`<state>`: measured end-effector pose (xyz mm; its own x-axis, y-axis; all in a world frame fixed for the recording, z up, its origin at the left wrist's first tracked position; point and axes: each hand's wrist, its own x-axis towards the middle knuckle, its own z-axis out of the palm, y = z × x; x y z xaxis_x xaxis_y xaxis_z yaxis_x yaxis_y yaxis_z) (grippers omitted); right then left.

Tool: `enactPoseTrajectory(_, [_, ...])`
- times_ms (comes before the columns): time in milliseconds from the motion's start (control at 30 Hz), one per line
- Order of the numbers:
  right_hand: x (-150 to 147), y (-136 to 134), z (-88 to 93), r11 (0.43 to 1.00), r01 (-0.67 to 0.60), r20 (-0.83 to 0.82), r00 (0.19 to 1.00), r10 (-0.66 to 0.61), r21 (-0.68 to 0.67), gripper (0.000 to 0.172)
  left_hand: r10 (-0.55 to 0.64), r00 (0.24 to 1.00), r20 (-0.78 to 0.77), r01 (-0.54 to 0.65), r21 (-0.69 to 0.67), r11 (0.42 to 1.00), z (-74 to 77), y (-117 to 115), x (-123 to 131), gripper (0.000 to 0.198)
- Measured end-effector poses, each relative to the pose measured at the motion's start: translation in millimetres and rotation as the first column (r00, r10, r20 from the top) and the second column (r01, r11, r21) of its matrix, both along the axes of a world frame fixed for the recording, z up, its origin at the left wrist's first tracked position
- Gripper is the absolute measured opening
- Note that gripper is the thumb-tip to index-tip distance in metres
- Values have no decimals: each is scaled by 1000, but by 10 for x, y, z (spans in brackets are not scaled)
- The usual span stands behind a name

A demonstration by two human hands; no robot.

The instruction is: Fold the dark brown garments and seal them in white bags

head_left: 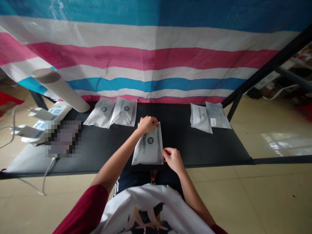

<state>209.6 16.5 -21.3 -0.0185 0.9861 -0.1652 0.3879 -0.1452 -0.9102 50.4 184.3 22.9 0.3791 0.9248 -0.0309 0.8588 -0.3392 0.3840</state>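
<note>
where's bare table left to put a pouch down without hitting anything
The widest bare stretch of the black tabletop lies right of the right hand, in front of the two back pouches. A narrower strip sits between the left hand and the blurred patch. Crowded at the far left by the power strips, and around the held pouch.

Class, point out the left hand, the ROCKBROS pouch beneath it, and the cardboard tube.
Left hand (147, 125): head view, back of the hand.
ROCKBROS pouch (149, 150): head view, printed front.
Cardboard tube (59, 89): head view, middle of its side.
</note>
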Motion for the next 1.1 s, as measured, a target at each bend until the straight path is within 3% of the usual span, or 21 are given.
enactPoseTrajectory(133, [-62,-357,30,995,26,-47,998,-30,-93,37,1,1000,1,-1,29,1000,44,54,76,23])
enactPoseTrajectory(267, [-20,-383,24,982,-3,-123,992,-21,-188,38,32,999,15,-34,86,996,76,-19,118,22])
enactPoseTrajectory(433, [105,-170,30,987,75,-236,966,-107,-141,56,63,989,133,-105,343,933,2,-366,-32,35])
enactPoseTrajectory(533, [122,35,4,993,41,-268,961,-70,-113,49,35,978,204,-111,373,921,-148,-662,-185,52])
enactPoseTrajectory(667, [78,365,-74,997,-70,-180,982,65,-25,35,-21,965,263,-76,354,932,-387,-909,-334,58])
enactPoseTrajectory(767, [32,597,-105,993,-109,-125,985,115,53,30,-33,953,300,-78,350,934,-518,-930,-387,63])
enactPoseTrajectory(900, [7,781,-98,994,-65,-116,990,75,86,29,10,946,323,-126,340,932,-628,-882,-410,67])
enactPoseTrajectory(1100, [52,805,-49,995,-78,25,997,77,59,26,34,989,144,-78,312,947,-686,-906,-369,84])
